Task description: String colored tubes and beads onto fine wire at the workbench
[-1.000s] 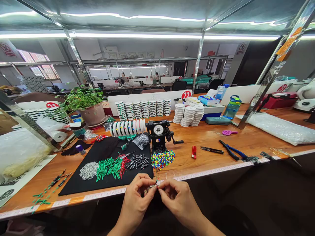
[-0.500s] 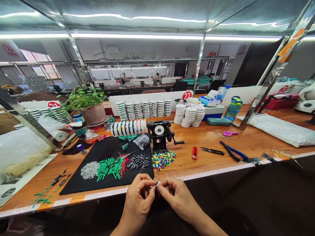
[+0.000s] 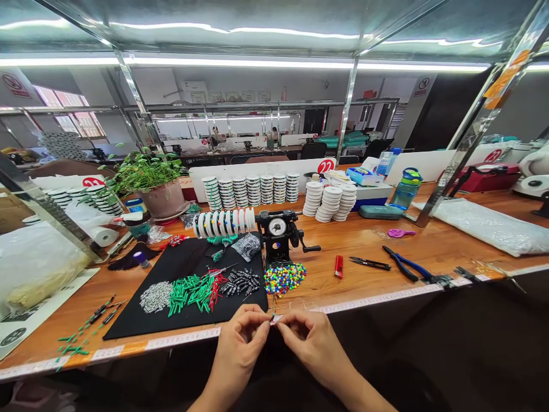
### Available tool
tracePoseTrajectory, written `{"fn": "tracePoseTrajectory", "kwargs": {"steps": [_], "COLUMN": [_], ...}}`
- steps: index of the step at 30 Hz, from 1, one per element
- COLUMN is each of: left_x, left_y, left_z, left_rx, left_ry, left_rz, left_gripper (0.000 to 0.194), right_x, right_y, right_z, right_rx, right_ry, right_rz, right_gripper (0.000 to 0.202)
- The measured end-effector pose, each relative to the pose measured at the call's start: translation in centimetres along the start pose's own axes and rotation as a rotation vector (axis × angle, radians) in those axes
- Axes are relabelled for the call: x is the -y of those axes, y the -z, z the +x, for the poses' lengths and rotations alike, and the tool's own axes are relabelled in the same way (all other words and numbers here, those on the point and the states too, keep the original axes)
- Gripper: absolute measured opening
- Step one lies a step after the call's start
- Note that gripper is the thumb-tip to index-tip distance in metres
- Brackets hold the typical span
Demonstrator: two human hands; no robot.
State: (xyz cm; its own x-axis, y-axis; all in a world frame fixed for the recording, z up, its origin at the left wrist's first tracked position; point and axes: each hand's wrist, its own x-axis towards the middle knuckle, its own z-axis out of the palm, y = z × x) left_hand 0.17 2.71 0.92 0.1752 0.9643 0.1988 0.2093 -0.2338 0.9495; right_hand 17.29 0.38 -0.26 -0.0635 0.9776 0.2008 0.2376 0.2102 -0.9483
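Note:
In front of the bench edge, my left hand (image 3: 241,344) and my right hand (image 3: 312,342) meet, each with thumb and forefinger pinched together. Between the fingertips shows a small dark piece with a thin red strand (image 3: 273,321); its finer detail is too small to make out. Just beyond them a heap of coloured beads (image 3: 285,280) lies on the wood. On the black mat (image 3: 141,326) are silvery bits (image 3: 158,297), green tubes (image 3: 193,294), red strands (image 3: 217,286) and dark barrel-shaped pieces (image 3: 241,282).
A hand-cranked winder (image 3: 278,237) carries a row of white spools (image 3: 225,222). Stacked spools (image 3: 330,203) stand behind it. To the right lie a red lighter (image 3: 338,266), tweezers (image 3: 369,263) and blue-handled pliers (image 3: 401,264). A potted plant (image 3: 160,197) stands at left.
My fingertips have shifted slightly, and the right ones have drawn a little away from the left. The red strand, which hung down, now runs more sideways between them.

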Motion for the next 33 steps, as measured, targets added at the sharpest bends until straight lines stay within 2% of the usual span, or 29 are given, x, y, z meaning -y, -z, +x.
{"fn": "tracePoseTrajectory", "kwargs": {"steps": [4, 9, 13, 19, 27, 33], "left_x": [0.0, 0.2, 0.2, 0.5, 0.4, 0.2], "left_y": [0.0, 0.1, 0.2, 0.3, 0.0, 0.0], "left_z": [0.2, 0.2, 0.3, 0.3, -0.2, -0.6], "left_rx": [-0.038, -0.022, 0.007, -0.005, -0.032, -0.028], "left_ry": [0.044, 0.054, 0.088, 0.099, 0.016, -0.091], "left_rz": [-0.059, -0.041, -0.074, -0.123, -0.042, 0.104], "left_gripper": [0.024, 0.026, 0.029, 0.028, 0.021, 0.016], "right_x": [0.2, 0.2, -0.4, -0.6, 0.2, 0.3], "right_y": [-0.6, -0.6, -0.9, -1.2, -0.7, -1.1], "right_z": [-0.2, 0.3, 0.5, 0.2, 0.4, 0.2], "right_rx": [-0.030, -0.160, -0.169, -0.169, -0.048, -0.085], "right_ry": [0.060, 0.201, 0.197, 0.344, 0.150, 0.195], "right_rz": [-0.082, -0.115, -0.065, -0.136, -0.044, -0.023], "right_gripper": [0.019, 0.013, 0.010, 0.019, 0.014, 0.011]}}
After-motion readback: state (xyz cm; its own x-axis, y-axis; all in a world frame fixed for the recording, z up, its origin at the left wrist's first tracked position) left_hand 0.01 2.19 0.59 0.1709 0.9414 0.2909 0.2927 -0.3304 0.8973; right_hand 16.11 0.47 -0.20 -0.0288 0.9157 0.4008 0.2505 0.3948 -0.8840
